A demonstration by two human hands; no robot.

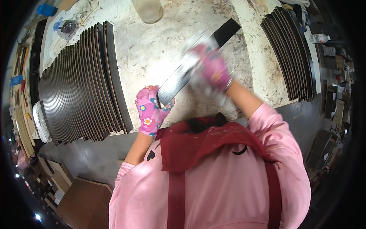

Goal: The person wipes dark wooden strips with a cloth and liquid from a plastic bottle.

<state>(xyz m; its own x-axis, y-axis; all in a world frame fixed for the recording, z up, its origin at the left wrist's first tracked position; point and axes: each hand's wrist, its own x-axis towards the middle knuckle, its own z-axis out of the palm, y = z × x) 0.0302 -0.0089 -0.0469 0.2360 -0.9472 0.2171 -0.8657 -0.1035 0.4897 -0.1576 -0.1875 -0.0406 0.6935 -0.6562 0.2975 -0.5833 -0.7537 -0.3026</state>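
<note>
A long flat black strip (227, 32) slants over the worktable, from its near end by my left hand to its far end at the upper right. My left hand (150, 110), in a pink flowered glove, grips that near end between thumb and fingers. Over the middle of the strip is my right hand (214, 68), gloved alike and smeared by motion. It is closed on a white cloth (196, 42), which looks to be pressed on the strip's upper face. Light glares off the near half of the strip.
To the left stands a long row of dark strips (82, 87) on edge; a shorter dark stack (288, 53) is at the right. A cloudy plastic container (148, 9) stands at the far edge of view. The pale, stained worktable (141, 49) ends near my apron (213, 141).
</note>
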